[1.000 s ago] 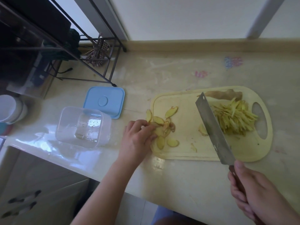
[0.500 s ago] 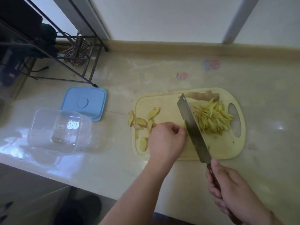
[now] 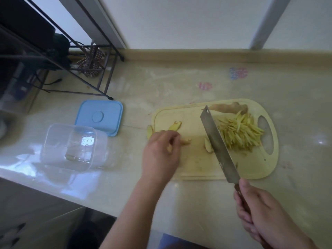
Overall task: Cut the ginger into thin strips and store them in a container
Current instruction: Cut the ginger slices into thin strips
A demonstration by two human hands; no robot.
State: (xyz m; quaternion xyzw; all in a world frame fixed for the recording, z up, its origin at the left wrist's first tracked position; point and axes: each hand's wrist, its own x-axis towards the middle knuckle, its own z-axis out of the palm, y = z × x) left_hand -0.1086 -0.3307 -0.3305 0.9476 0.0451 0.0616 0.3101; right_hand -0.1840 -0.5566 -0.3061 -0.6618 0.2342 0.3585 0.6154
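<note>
1. A pale yellow cutting board lies on the glossy beige counter, its handle hole at the right end
2. The left hand sits at the board's left edge, fingers curled down and pinching a few ginger slices; the blur hides how many it holds
3. More ginger slices lie loose around it: one just far of the hand on the board, one hanging over the board's left rim, and one touching the left face of the blade
4. The right hand is wrapped round the dark wooden handle of a cleaver, near the right corner of the counter's front edge; the blade runs from there up and to the left across the board
5. A heap of thin ginger strips lies right of the blade, close against it, near the handle hole
6. An uncut piece of ginger rests at the board's far edge, just beyond the strips
7. A clear plastic container stands on the counter well to the left of the board, open at the top
8. Its blue lid lies flat just far and right of the container, between it and the board
9. A dark wire rack stands in the far left corner
</note>
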